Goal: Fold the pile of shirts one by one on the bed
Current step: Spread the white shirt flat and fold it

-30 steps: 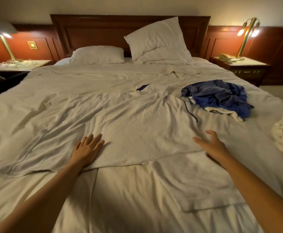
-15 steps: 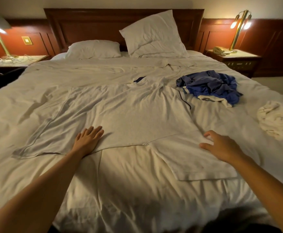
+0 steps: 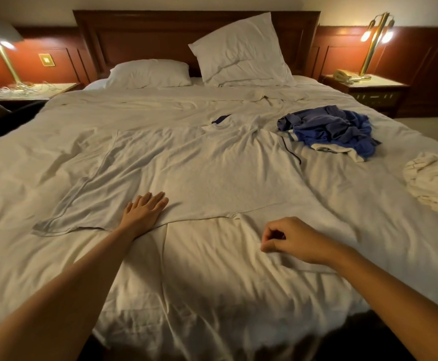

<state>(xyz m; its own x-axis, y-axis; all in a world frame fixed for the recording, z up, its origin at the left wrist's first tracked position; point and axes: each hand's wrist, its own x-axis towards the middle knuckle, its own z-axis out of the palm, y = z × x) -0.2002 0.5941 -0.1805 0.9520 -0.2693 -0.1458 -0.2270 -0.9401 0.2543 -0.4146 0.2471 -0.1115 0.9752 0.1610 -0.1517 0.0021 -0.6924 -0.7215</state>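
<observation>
A pale grey shirt (image 3: 207, 175) lies spread flat across the middle of the bed (image 3: 212, 295), its dark-lined collar (image 3: 220, 119) pointing toward the pillows. My left hand (image 3: 145, 211) presses flat on the shirt's near edge, fingers straight. My right hand (image 3: 290, 241) is curled, thumb and fingertips pinching the edge of the shirt's near right flap (image 3: 314, 259). A crumpled blue shirt (image 3: 332, 127) lies at the right, beyond the grey one. A bunched cream garment (image 3: 434, 181) sits near the bed's right edge.
Two white pillows (image 3: 241, 50) lean at the wooden headboard (image 3: 139, 35). Nightstands with lit brass lamps stand on both sides: the left one (image 3: 33, 88) holds tangled cables, the right one (image 3: 363, 83) a telephone. The bed's foot edge is just below my arms.
My right hand slid left and nearer along the flap, and its fingers went from spread flat to curled in a pinch on the cloth. The left hand stayed pressed in place.
</observation>
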